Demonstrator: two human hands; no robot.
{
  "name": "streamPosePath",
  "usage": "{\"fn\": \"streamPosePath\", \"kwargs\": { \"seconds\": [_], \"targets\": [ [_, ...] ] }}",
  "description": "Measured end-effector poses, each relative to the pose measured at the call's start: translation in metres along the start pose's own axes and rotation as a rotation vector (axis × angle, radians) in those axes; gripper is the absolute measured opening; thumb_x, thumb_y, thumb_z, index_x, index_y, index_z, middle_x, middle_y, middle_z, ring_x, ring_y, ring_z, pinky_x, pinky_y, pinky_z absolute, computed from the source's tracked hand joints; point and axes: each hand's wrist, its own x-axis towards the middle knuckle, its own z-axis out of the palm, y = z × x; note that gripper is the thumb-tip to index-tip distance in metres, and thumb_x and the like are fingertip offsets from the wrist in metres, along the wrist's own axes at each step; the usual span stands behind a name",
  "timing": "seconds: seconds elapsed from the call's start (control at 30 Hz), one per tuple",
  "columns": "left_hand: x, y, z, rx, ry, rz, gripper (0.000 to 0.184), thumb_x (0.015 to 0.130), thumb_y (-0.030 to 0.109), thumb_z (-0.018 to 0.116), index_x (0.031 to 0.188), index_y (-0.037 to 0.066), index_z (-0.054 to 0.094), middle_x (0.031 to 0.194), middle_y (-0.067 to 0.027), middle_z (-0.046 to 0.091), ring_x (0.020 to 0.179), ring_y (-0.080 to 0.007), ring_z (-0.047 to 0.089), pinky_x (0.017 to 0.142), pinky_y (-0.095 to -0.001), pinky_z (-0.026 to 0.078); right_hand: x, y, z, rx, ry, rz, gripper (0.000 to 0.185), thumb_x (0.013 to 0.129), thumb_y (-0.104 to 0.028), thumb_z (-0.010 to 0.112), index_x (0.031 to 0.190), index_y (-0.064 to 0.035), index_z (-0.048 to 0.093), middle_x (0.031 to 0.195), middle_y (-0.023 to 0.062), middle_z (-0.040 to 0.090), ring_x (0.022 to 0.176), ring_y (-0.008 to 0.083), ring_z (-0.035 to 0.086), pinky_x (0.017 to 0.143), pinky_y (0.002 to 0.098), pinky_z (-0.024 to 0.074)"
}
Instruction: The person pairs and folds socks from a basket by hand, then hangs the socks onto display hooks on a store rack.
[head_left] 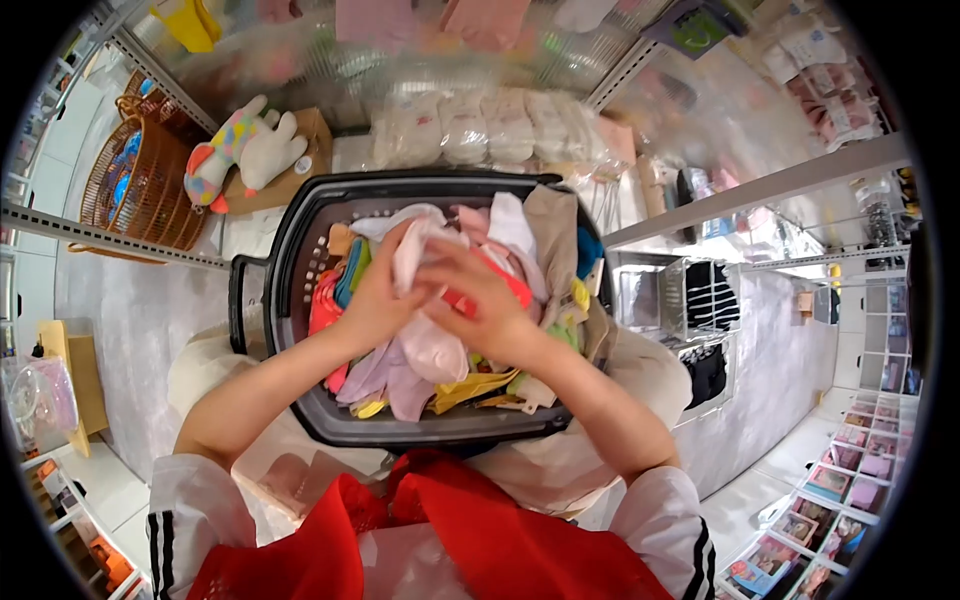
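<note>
A dark plastic basket point(345, 430) sits between the knees, full of small folded cloth items in white, pink, red, yellow, green and lilac. Over its middle, my left hand point(385, 295) is closed on a pale pink cloth item point(408, 258). Beside it, my right hand point(480, 305) reaches in from the right with its fingers bent over the same pale cloth; its fingertips are blurred. A light pink piece point(433, 350) lies just below both hands. Red cloth point(505, 280) shows behind my right hand, and a beige piece point(550, 235) lies at the basket's right.
Behind the basket lie plastic-wrapped white packs point(465, 125). At the left are a wicker basket point(150, 190) and a plush toy point(245, 155) on a cardboard box. A wire basket with striped cloth point(710, 295) stands right, below a metal shelf rail point(770, 190).
</note>
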Motion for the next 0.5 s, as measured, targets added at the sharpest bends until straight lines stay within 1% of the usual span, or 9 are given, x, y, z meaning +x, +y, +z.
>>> {"fn": "streamPosePath", "kwargs": {
  "seconds": [0.03, 0.1, 0.13, 0.17, 0.2, 0.27, 0.33, 0.4, 0.5],
  "targets": [
    [0.001, -0.006, -0.005, -0.095, 0.037, -0.022, 0.051, 0.076, 0.005, 0.053, 0.123, 0.001, 0.034, 0.118, -0.0104, 0.044, 0.107, -0.0175, 0.045, 0.088, -0.0266, 0.037, 0.004, 0.001, -0.009, -0.054, -0.029, -0.003, 0.024, 0.073, -0.006, 0.059, 0.097, -0.0034, 0.056, 0.112, 0.0125, 0.049, 0.098, 0.0250, 0.052, 0.083, 0.0313, 0.0422],
    [0.002, -0.008, -0.015, -0.285, 0.072, -0.211, 0.040, 0.079, 0.005, 0.049, 0.118, 0.000, 0.041, 0.111, -0.0094, 0.049, 0.103, -0.0163, 0.047, 0.087, -0.0258, 0.038, 0.014, 0.002, -0.033, -0.159, -0.083, -0.013, 0.023, 0.073, -0.005, 0.058, 0.097, -0.0036, 0.057, 0.106, 0.0124, 0.053, 0.098, 0.0235, 0.052, 0.083, 0.0311, 0.0424],
    [0.004, -0.005, -0.016, -0.380, 0.089, -0.307, 0.036, 0.080, 0.005, 0.046, 0.116, 0.000, 0.044, 0.108, -0.0089, 0.052, 0.101, -0.0157, 0.049, 0.086, -0.0254, 0.038, 0.024, -0.008, -0.048, -0.010, 0.093, 0.099, 0.020, 0.078, -0.007, 0.055, 0.097, -0.0020, 0.056, 0.103, 0.0112, 0.056, 0.102, 0.0242, 0.050, 0.090, 0.0321, 0.0363],
    [0.006, 0.000, -0.017, -0.415, 0.091, -0.330, 0.034, 0.080, 0.004, 0.045, 0.114, 0.000, 0.046, 0.106, -0.0085, 0.053, 0.100, -0.0153, 0.049, 0.086, -0.0253, 0.038, 0.038, -0.003, -0.071, -0.111, 0.232, 0.138, 0.019, 0.080, -0.011, 0.053, 0.096, -0.0014, 0.057, 0.100, 0.0080, 0.057, 0.098, 0.0189, 0.051, 0.087, 0.0293, 0.0373],
    [0.005, 0.010, -0.018, -0.450, 0.092, -0.359, 0.033, 0.080, 0.004, 0.044, 0.113, 0.000, 0.047, 0.104, -0.0080, 0.054, 0.098, -0.0148, 0.050, 0.085, -0.0252, 0.039, 0.057, -0.005, -0.086, 0.149, 0.462, 0.304, 0.020, 0.082, -0.013, 0.051, 0.096, -0.0020, 0.057, 0.095, 0.0049, 0.057, 0.094, 0.0151, 0.051, 0.083, 0.0272, 0.0385],
    [0.007, 0.016, -0.020, -0.474, 0.072, -0.371, 0.032, 0.080, 0.004, 0.043, 0.111, -0.001, 0.049, 0.103, -0.0076, 0.055, 0.096, -0.0144, 0.051, 0.084, -0.0251, 0.039, 0.098, 0.029, -0.149, -0.095, 0.638, 0.083, 0.025, 0.080, -0.014, 0.052, 0.102, -0.0036, 0.055, 0.095, 0.0041, 0.057, 0.086, 0.0131, 0.051, 0.076, 0.0263, 0.0398],
    [0.006, 0.013, -0.023, -0.452, 0.036, -0.354, 0.032, 0.080, 0.004, 0.043, 0.111, -0.001, 0.049, 0.103, -0.0077, 0.055, 0.095, -0.0144, 0.052, 0.084, -0.0250, 0.039, 0.152, 0.061, -0.201, -0.130, 0.775, 0.165, 0.033, 0.078, -0.018, 0.055, 0.108, -0.0036, 0.052, 0.099, 0.0034, 0.055, 0.085, 0.0114, 0.049, 0.073, 0.0258, 0.0389],
    [0.003, 0.013, -0.024, -0.441, -0.029, -0.384, 0.033, 0.079, 0.003, 0.042, 0.111, -0.001, 0.048, 0.103, -0.0077, 0.055, 0.095, -0.0148, 0.052, 0.084, -0.0255, 0.040, 0.198, 0.074, -0.245, -0.138, 0.753, 0.217, 0.040, 0.076, -0.021, 0.058, 0.112, -0.0042, 0.049, 0.102, 0.0030, 0.054, 0.087, 0.0112, 0.047, 0.073, 0.0254, 0.0374],
    [-0.001, 0.005, -0.025, -0.483, -0.138, -0.427, 0.035, 0.077, 0.000, 0.041, 0.111, -0.001, 0.048, 0.104, -0.0080, 0.055, 0.096, -0.0153, 0.052, 0.085, -0.0261, 0.039, 0.245, 0.061, -0.278, -0.023, 0.620, 0.277, 0.040, 0.075, -0.017, 0.060, 0.109, 0.0015, 0.051, 0.096, 0.0078, 0.056, 0.085, 0.0151, 0.053, 0.071, 0.0302, 0.0442]
  ]
}}
